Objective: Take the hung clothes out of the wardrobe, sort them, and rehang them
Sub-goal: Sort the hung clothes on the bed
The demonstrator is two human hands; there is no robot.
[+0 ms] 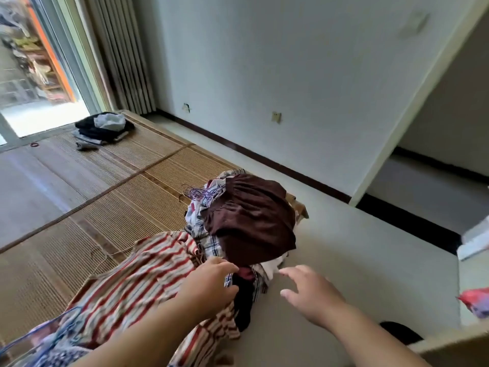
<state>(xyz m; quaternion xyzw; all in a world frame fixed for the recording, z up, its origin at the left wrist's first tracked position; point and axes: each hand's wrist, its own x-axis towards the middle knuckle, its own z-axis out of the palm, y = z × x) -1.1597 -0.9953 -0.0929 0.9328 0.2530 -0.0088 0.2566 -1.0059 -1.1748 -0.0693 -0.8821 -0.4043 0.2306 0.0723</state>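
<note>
A heap of clothes lies at the edge of a bamboo mat (111, 192) on a bed. On top sits a dark brown garment (251, 218), with checked and white pieces under it and wire hangers (197, 193) sticking out at the back. A red-and-cream striped garment (137, 282) spreads out in front. My left hand (209, 284) rests on the striped cloth at the foot of the heap, fingers reaching in under the brown garment. My right hand (309, 292) hovers just right of the heap, fingers spread, holding nothing.
A second pile of dark and grey clothes (103, 128) lies at the mat's far end by the glass door (39, 62). Pale floor runs along the white wall (291, 75) on the right. A red and purple thing (476, 300) shows at the right edge.
</note>
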